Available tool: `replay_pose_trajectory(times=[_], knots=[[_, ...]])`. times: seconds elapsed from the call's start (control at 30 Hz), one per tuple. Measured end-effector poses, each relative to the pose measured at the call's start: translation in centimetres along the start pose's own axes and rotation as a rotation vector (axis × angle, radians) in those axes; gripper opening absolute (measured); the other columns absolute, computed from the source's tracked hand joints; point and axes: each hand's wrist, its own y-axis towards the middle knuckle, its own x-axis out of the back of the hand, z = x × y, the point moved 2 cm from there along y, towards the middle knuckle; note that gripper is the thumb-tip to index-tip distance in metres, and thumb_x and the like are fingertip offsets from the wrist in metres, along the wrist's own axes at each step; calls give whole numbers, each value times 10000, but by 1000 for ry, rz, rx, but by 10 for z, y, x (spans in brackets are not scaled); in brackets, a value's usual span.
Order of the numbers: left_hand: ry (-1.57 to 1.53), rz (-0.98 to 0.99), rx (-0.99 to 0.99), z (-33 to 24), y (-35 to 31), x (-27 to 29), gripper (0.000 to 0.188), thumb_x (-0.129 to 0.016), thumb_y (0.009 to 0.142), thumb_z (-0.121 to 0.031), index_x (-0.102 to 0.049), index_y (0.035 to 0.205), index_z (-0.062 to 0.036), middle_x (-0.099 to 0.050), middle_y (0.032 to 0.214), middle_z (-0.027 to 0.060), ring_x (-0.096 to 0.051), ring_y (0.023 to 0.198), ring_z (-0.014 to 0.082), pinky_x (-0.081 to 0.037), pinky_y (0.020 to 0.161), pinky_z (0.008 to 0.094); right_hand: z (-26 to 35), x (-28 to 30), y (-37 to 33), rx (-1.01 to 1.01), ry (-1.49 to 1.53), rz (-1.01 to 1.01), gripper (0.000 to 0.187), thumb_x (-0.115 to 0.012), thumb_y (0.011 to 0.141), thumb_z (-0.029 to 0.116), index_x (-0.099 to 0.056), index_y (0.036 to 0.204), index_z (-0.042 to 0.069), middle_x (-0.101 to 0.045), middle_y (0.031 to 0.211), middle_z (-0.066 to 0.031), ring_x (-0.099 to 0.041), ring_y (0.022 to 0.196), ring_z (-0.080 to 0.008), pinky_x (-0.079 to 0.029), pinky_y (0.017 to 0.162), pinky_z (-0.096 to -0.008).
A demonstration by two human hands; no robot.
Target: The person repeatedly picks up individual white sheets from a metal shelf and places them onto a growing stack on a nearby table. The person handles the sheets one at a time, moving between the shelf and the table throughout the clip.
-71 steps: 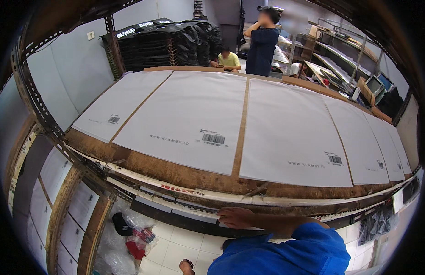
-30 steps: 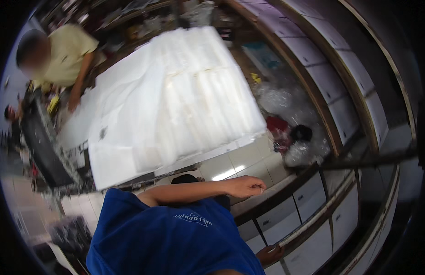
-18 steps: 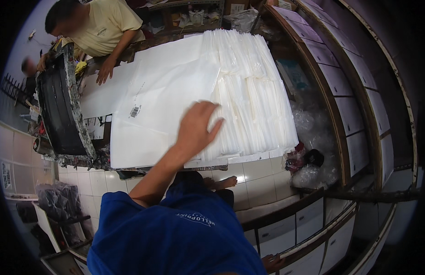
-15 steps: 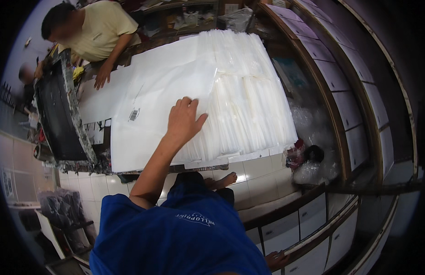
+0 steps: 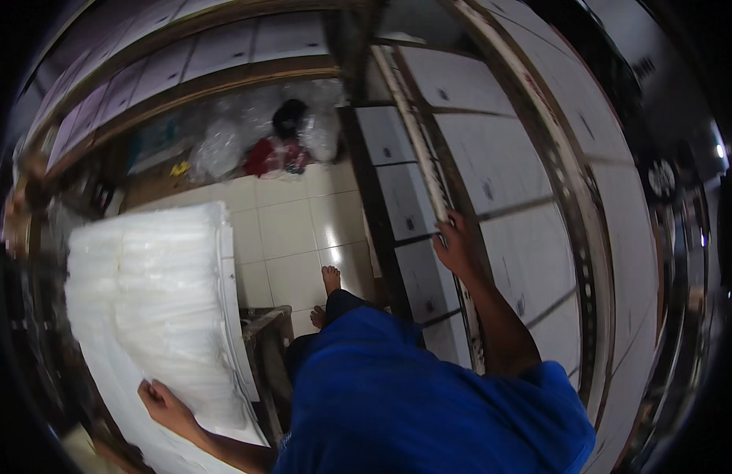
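left hand (image 5: 167,404) lies on the near corner of the stack of white sheets (image 5: 156,316), fingers curled around the sheet edge, thumb on top. right hand (image 5: 456,245) is out at arm's length, fingers bent over the edge of the frame rail (image 5: 419,150) beside the white panels (image 5: 492,170); whether anything loose sits inside that grasp cannot be told.

the stack rests on a low table at the person's left, just beside the bare feet (image 5: 329,278) on the tiled floor (image 5: 291,229). its long axis runs away from the person toward the far wall, the near end widest (lens bending exaggerates this).

judgement: to lift one sheet cleanly, pinch only the top layer at the corner and peel along the long axis, keeping the rest flat.

beyond the tiles, clear plastic bags (image 5: 223,146) and a red bundle (image 5: 272,156) lie against the shelving.
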Motion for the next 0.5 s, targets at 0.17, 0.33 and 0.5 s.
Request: replay_pose_trajectory(times=[0.17,0.33,0.5], knots=[[-165,187,-124,-91,-1,-36,237,-527,943,-93,-546,1106,78,-534,836,66,-475,766,137,-420,713,246,131,20,54,-18,277,6,435,-692,805,197,-577,1181,10,-522,1255,-192,-546,1129,-349,-440,961,-409],[-213,433,-285,-196,-43,-89,218,-552,914,-49,-569,1086,84,-565,828,107,-502,724,154,-418,627,263,258,-16,76,154,1311,680,616,-663,884,252,-346,1378,66,-427,1328,-215,-595,1059,-234,-510,843,-321],[-222,567,-535,-240,-67,-127,196,-569,908,-61,-587,1053,70,-618,854,149,-571,698,218,-468,643,313,296,-14,111,83,1289,772,353,-665,833,224,-588,1118,30,-656,990,-157,-633,806,-170,-504,703,-314]])
